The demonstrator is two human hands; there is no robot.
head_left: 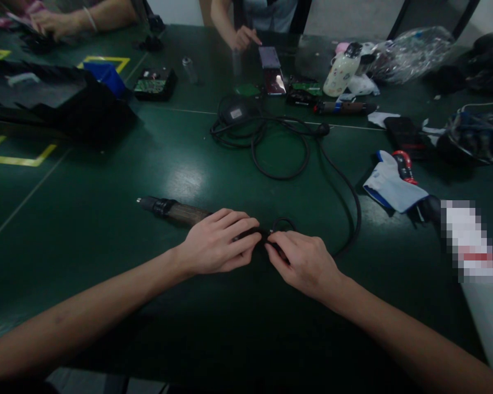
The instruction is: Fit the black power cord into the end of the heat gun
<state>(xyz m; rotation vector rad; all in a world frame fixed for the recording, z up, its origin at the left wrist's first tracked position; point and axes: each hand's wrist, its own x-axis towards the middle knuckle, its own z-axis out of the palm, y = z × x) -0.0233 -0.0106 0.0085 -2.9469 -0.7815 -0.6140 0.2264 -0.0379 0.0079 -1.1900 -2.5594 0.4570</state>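
A dark electric screwdriver point(184, 212) lies on the green table, its metal tip pointing left. Over its rear part my left hand point(224, 241) is closed, fingers wrapped round the body. Just right of it, my right hand point(306, 260) pinches the black cable end at the tool's tail. The black cable point(356, 210) runs from there up the right side to a loose coil near a dark power adapter point(234, 109) with a small white label. The exact joint between cable and tool is partly hidden by my fingers.
A white and blue glove point(394, 183) lies to the right. Behind are a second screwdriver point(345, 108), a patterned bottle point(342, 71), a phone point(274, 81) and a circuit board box point(154, 85). A black tray point(53, 98) stands left. Other people's hands are across the table.
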